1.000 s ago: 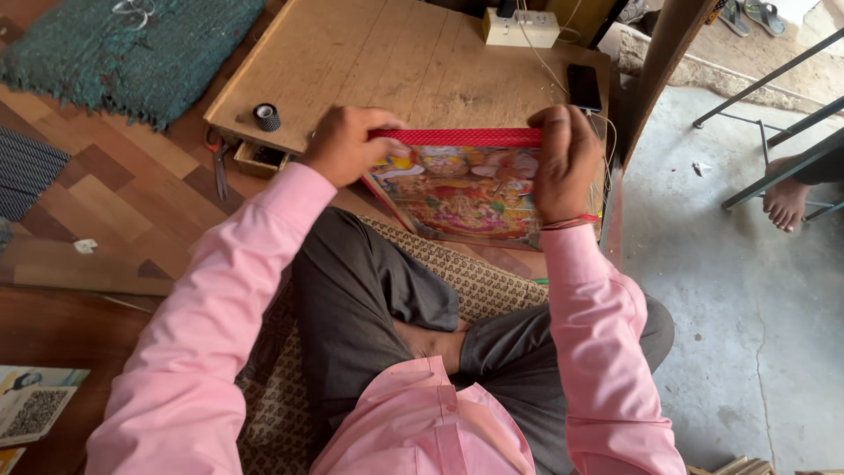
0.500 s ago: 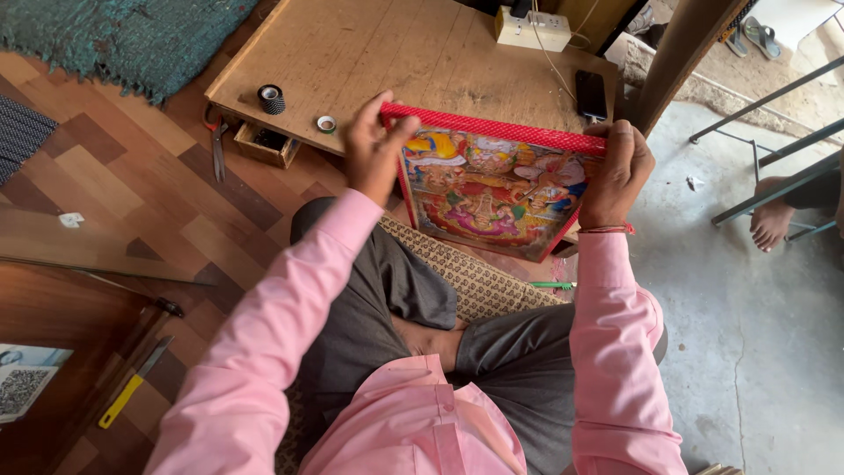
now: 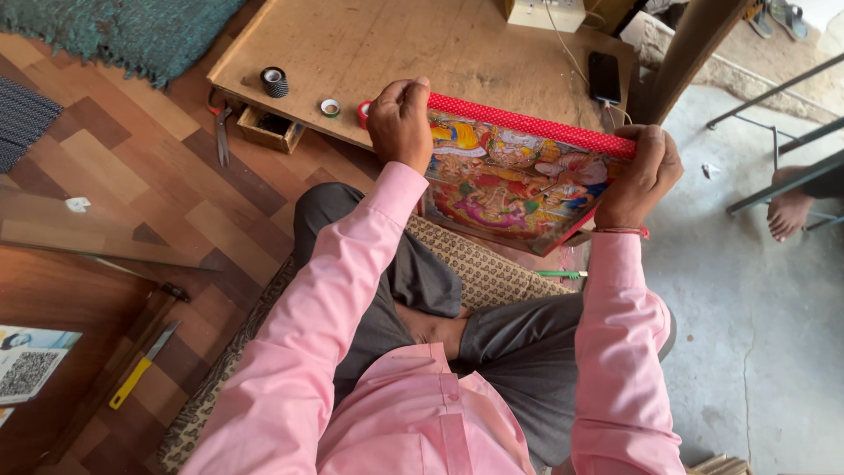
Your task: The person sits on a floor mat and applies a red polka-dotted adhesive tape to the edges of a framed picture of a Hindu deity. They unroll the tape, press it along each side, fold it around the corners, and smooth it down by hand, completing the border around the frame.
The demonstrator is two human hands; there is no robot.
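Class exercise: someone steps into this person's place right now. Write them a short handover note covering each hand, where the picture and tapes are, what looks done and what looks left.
Left hand: grip closed on the top left corner of the picture, thumb on the red dotted tape.
Right hand: grip closed on the top right corner.
Picture: held tilted above the lap, top edge at the low table.
Tapes: black roll, small roll and red roll on the table; scissors on the floor by it.
Done: red tape runs along the top edge.
Left: lower edges show no red tape; back is hidden.
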